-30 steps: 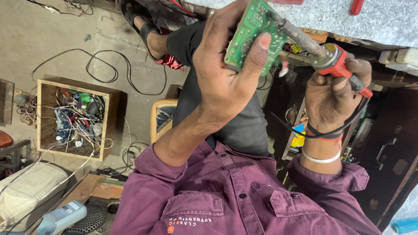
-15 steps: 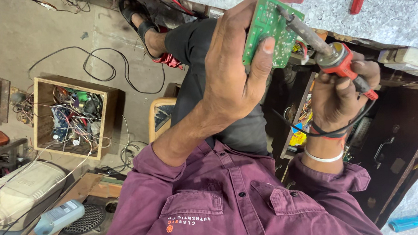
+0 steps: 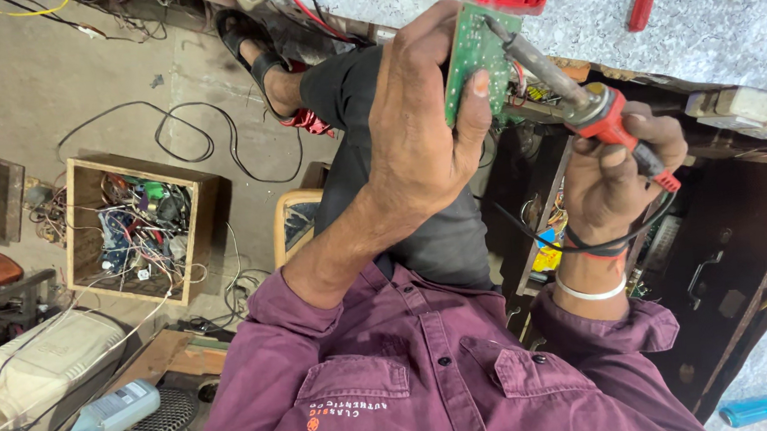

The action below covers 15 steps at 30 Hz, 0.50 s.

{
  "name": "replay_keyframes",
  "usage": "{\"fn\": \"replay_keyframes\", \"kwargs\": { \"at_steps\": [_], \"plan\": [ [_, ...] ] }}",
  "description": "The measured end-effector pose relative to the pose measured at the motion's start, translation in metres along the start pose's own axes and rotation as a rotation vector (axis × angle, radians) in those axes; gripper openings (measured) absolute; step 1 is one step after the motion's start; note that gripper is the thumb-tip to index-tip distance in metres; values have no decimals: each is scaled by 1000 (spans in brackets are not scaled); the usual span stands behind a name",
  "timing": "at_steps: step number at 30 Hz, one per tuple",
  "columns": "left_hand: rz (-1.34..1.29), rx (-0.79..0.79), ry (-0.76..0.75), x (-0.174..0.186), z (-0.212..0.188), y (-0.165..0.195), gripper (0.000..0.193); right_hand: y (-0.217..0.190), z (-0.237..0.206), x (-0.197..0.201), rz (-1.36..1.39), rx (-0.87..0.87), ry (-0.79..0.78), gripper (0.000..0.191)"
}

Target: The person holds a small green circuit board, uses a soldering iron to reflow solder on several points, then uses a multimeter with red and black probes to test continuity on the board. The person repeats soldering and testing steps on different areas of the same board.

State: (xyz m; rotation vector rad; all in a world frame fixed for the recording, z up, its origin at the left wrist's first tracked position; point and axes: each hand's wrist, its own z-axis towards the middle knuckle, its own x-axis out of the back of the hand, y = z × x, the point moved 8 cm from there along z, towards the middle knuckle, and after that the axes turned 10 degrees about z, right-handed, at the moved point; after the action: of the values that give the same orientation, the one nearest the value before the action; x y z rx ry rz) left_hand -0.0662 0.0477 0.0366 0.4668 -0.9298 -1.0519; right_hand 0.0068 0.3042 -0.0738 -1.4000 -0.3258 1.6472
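Now the left hand [image 3: 419, 140] is gripping the green circuit board [image 3: 473, 58] slightly higher than before, fingers clamped, while the right hand [image 3: 617, 170], closed around the soldering iron [image 3: 574, 91], is touching its tip there.

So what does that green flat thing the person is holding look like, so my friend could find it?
Start at the grey speckled worktop along the top, then look just under its edge where the two hands meet. The left hand grips a small green circuit board by its edge, and the soldering iron in the right hand touches it. It is the only flat green rectangle there; the tools nearby are red.
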Motion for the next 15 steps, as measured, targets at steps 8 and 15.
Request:
{"fn": "replay_keyframes", "kwargs": {
  "at_steps": [8,15],
  "plan": [
    [43,12,-9,-1,-5,-8,39,-9,-11,-19,-258,132,-70,41],
    [45,9,6,-1,-10,-12,46,-3,-15,-23,-197,98,-12,40]
  ]
}}
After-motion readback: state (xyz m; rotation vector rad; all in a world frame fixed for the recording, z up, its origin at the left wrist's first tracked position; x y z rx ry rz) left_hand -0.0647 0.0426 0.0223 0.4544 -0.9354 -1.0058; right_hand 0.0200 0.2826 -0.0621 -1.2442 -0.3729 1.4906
